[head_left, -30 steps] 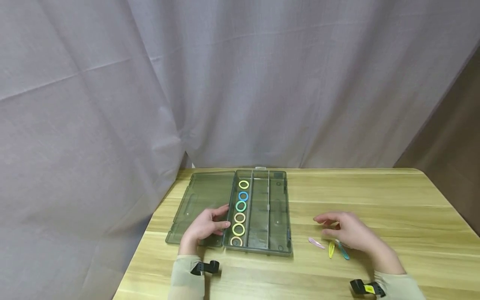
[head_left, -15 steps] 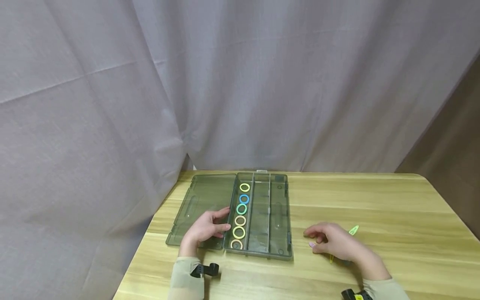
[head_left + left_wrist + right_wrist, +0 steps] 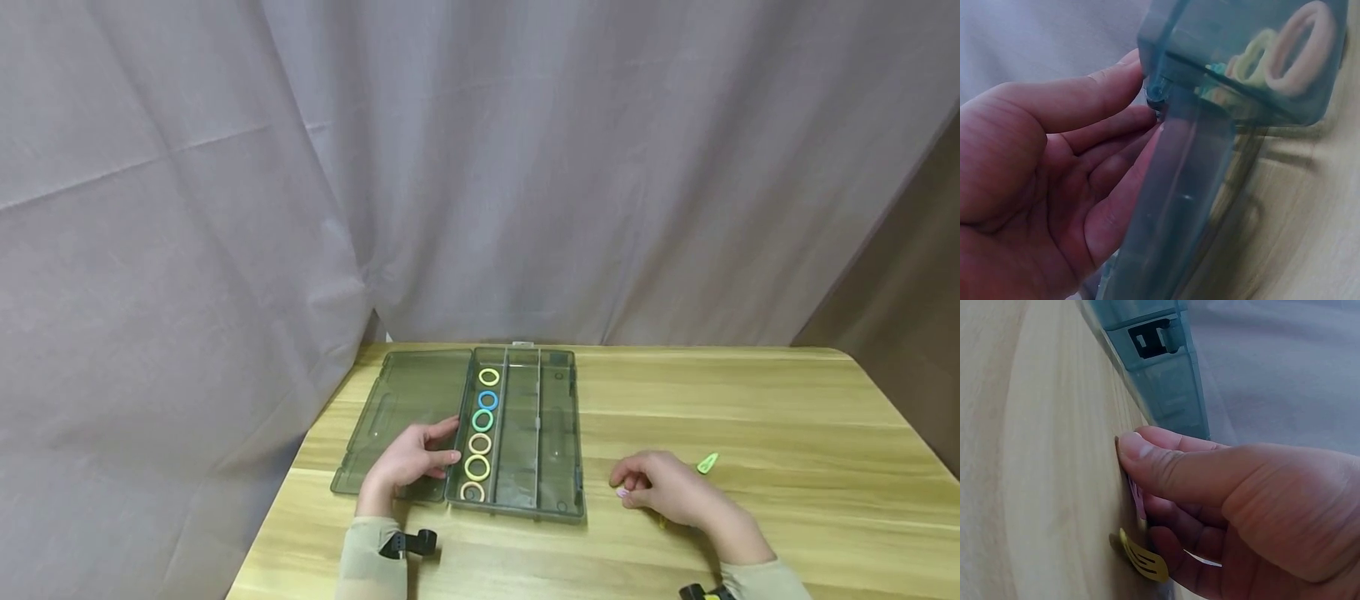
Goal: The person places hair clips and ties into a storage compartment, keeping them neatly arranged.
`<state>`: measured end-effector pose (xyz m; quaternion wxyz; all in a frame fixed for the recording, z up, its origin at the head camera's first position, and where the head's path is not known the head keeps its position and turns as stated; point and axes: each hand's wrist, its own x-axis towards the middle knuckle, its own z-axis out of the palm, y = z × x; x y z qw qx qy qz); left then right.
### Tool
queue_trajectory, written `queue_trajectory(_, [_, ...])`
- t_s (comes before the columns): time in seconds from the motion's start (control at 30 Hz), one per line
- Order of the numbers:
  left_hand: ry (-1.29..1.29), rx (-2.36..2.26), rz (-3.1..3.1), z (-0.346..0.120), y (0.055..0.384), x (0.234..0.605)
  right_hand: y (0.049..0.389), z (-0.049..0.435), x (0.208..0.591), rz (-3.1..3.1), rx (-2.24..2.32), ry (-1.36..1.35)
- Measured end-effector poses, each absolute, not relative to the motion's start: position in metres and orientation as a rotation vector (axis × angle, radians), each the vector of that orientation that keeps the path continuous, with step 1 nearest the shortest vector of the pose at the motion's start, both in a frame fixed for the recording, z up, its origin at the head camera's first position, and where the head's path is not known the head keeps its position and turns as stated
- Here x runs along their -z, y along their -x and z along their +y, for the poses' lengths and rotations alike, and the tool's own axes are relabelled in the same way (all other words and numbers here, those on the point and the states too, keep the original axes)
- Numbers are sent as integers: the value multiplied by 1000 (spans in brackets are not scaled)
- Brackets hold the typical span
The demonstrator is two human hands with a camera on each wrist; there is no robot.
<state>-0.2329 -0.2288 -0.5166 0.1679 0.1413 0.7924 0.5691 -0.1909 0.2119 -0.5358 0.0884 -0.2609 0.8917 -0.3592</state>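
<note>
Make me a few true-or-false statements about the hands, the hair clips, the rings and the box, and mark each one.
1. The right hand pinches a pink snap hair clip. True.
2. Six rings lie in the compartment nearest the lid. True.
3. The compartment box is closed. False: the lid lies open beside the compartment box.
4. The left hand grips a ring. False: the left hand touches the box's hinge side.
5. A green snap hair clip lies apart from the right hand. True.
6. The blue ring is farthest from the person. False: a yellow ring is.
</note>
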Motion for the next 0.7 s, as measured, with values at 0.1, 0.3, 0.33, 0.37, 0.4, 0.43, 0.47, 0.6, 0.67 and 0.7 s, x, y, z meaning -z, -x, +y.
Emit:
queue_trajectory(0.1, [-396, -1622, 2247, -229, 231, 517, 190, 212, 538, 2648, 1079, 786])
queue_trajectory(0.3, [-404, -1627, 2249, -229, 231, 516, 190, 213, 537, 2664, 1078, 824])
queue_trajectory(0.33, [-404, -1628, 2250, -229, 231, 515, 190, 213, 537, 2661, 1089, 829])
queue_trajectory(0.37, [-403, -1628, 2252, -229, 231, 515, 191, 214, 536, 2660, 1102, 835])
queue_trajectory(0.4, [-402, -1628, 2254, -229, 232, 515, 191, 215, 535, 2660, 1116, 837])
queue_trajectory(0.43, [-402, -1627, 2256, -230, 232, 515, 190, 215, 533, 2664, 1132, 838])
queue_trajectory(0.47, [-402, -1629, 2255, -229, 232, 515, 190, 216, 532, 2669, 1150, 826])
queue_trajectory(0.6, [-409, -1624, 2251, -229, 233, 515, 189, 216, 525, 2713, 1231, 764])
queue_trajectory(0.67, [-415, -1624, 2250, -229, 233, 516, 190, 214, 523, 2717, 1291, 731])
queue_trajectory(0.7, [-416, -1624, 2251, -230, 233, 516, 190, 212, 521, 2719, 1318, 717])
